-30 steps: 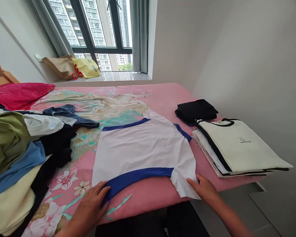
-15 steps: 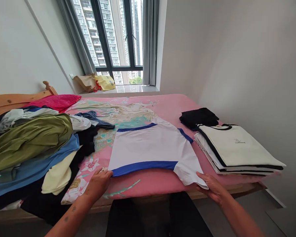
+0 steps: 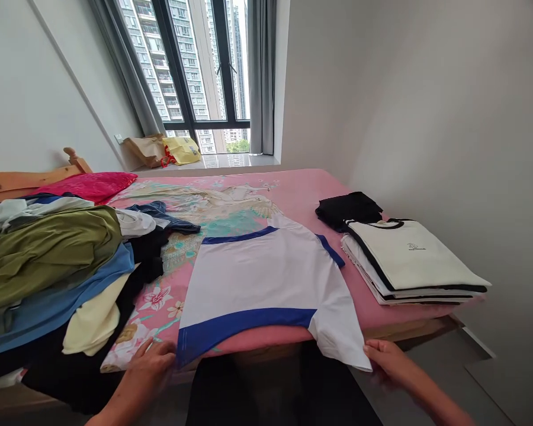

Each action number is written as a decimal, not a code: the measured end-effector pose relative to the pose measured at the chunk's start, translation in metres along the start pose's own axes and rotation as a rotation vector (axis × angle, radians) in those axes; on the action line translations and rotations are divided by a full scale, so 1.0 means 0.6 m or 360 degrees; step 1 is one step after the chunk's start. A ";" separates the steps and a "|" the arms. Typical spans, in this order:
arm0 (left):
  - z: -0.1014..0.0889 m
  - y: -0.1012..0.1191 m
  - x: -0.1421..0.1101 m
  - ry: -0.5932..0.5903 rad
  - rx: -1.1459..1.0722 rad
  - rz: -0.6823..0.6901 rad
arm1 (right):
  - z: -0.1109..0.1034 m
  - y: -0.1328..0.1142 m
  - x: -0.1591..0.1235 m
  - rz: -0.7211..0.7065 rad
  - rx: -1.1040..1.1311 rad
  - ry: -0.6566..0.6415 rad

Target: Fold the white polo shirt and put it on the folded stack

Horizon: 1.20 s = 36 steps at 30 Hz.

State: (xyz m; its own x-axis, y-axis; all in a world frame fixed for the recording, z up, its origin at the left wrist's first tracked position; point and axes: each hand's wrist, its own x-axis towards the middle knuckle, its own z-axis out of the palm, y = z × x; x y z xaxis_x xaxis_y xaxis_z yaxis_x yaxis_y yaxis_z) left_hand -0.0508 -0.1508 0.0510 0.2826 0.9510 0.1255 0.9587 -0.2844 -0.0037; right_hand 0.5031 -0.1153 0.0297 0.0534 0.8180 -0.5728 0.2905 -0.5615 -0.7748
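Showing thin, matt, lightly rumpled cloth in the white shirt [image 3: 257, 272], and smooth, even blue cloth in its lower panel [image 3: 249, 319]. Running smooth and dull through the printed cloth of the pink bedspread [image 3: 302, 192]. Looking matt and thicker in the cream folded top [image 3: 420, 260]; looking dull in the black folded cloth [image 3: 349, 210]. Creasing softly in the olive garment [image 3: 57, 251], appearing rougher in the denim garment [image 3: 164, 216]. Shining faintly, like plush, on the red pillow [image 3: 91, 186]. Gleaming lightly on the smooth wood of the headboard [image 3: 26, 183]. Crinkling as matt paper in the brown bag [image 3: 144, 149]. Reflecting glossily on the windowsill [image 3: 222, 160]; appearing smooth and matt on the pale wall [image 3: 382, 89].
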 end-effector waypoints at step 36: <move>0.097 0.032 0.426 -0.0081 -0.0334 -0.0065 | 0.207 -0.314 0.305 -0.1397 -0.1801 0.0249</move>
State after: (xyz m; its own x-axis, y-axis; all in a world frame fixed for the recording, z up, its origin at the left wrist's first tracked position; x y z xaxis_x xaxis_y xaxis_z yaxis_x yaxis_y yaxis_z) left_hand 0.0419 0.0940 0.0251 0.2500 0.9657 0.0708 0.9432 -0.2594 0.2074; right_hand 0.3396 0.1249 0.0376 -0.4566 0.8876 0.0610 0.8680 0.4595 -0.1883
